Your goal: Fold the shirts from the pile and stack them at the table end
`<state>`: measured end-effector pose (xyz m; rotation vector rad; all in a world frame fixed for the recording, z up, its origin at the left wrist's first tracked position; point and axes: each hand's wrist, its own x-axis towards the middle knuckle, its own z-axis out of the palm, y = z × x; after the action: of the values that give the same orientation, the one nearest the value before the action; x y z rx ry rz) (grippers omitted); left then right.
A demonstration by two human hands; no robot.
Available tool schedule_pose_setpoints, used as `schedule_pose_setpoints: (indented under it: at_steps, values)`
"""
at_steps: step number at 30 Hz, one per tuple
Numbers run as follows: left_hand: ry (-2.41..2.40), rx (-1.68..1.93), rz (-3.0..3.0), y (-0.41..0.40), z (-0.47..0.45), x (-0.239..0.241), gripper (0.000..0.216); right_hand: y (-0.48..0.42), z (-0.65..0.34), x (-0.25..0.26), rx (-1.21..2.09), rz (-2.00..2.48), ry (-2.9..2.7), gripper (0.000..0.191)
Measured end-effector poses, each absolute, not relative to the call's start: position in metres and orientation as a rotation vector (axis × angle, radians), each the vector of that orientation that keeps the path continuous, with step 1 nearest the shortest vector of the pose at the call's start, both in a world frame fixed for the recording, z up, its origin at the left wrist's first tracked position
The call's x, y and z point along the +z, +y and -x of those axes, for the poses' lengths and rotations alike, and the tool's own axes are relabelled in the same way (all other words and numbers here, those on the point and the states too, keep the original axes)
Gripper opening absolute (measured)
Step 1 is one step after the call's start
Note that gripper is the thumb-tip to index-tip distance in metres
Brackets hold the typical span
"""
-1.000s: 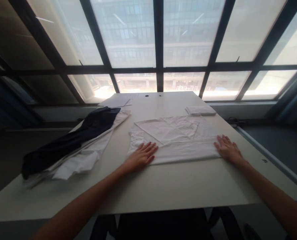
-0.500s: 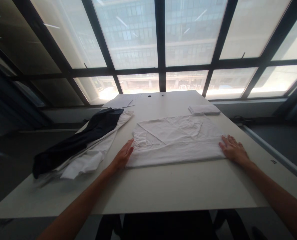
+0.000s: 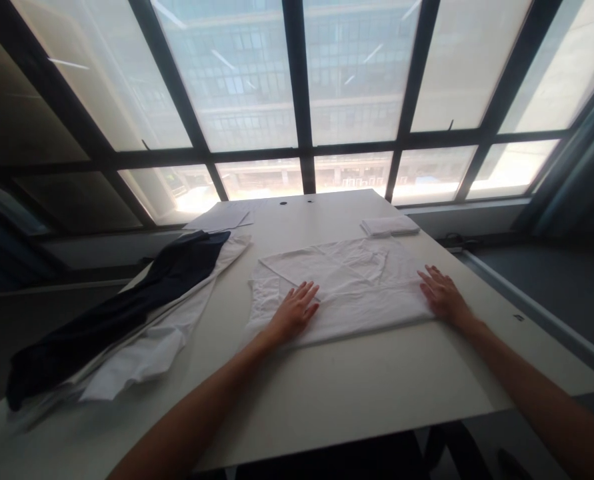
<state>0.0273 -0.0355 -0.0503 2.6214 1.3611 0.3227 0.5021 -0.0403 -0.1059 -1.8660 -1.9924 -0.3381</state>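
Note:
A white garment point(image 3: 349, 280), partly folded, lies flat in the middle of the white table point(image 3: 357, 380). My left hand point(image 3: 294, 311) rests palm down on its near left part, fingers stretched out. At the garment's right edge my right hand point(image 3: 441, 294) presses flat, fingers spread. Neither hand holds anything.
A dark garment point(image 3: 127, 307) lies over white cloth point(image 3: 147, 350) on the table's left side. A small folded white stack point(image 3: 389, 226) sits at the far right, and paper sheets point(image 3: 221, 217) at the far left. Large windows stand behind the table.
My left hand went from the cloth out to its left edge and is now back on top of the garment. The right hand has stayed at the right edge.

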Motion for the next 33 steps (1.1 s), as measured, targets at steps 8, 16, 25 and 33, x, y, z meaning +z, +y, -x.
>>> schedule_pose_setpoints:
  at_steps: [8, 16, 25, 33]
  values:
    - [1.335, 0.294, -2.689, -0.037, -0.017, -0.062, 0.059, -0.044, -0.497, -0.102, -0.172, 2.171, -2.084, 0.060]
    - [1.266, 0.172, -2.769, -0.054, 0.012, -0.060, 0.055, -0.086, -0.477, -0.109, -0.234, 2.189, -2.039, 0.057]
    - [1.269, 0.078, -2.772, -0.061, 0.016, -0.051, 0.056, -0.109, -0.417, -0.074, -0.211, 1.744, -2.089, 0.056]
    - [1.283, 0.076, -2.741, -0.065, 0.015, -0.047, 0.056, -0.112, -0.405, -0.087, 0.061, 1.861, -2.339, 0.064]
